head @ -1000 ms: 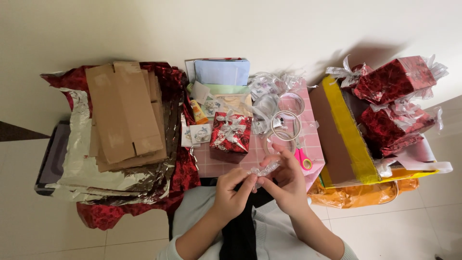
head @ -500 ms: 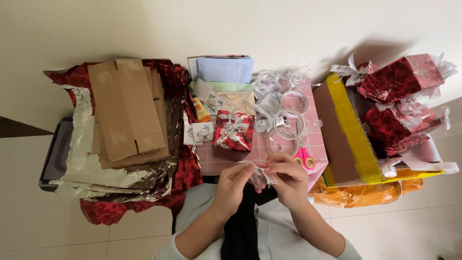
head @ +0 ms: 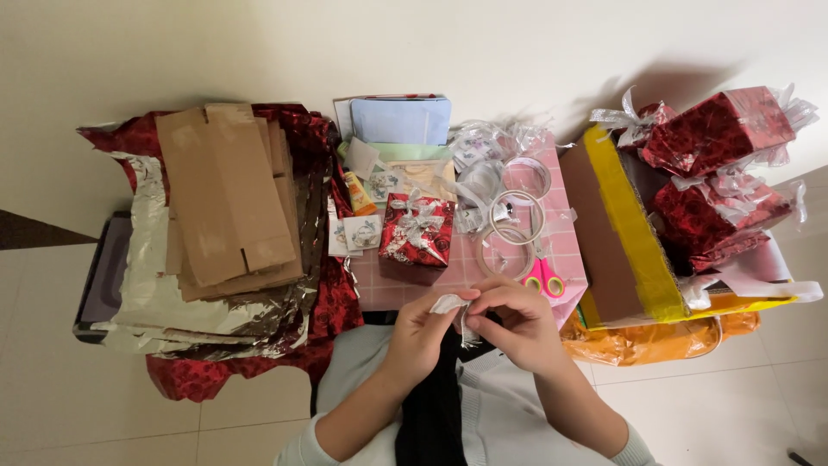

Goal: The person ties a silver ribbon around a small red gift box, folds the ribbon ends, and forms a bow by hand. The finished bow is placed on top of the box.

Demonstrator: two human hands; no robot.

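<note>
We count one small wrapped red gift box (head: 417, 229) with a silver bow at mid counter (head: 414, 280), one pair of pink scissors (head: 543, 278) to its right, and about three tape rolls (head: 516, 216) just beyond them. Flat cardboard sheets (head: 226, 194) lie stacked on foil at left. Several red wrapped gifts (head: 716, 129) sit in the open box at far right. Both hands meet at the near edge, wrists bent inward: left hand (head: 423, 332) and right hand (head: 511, 321) each pinch a scrap of silver ribbon (head: 450, 304) between fingertips.
</note>
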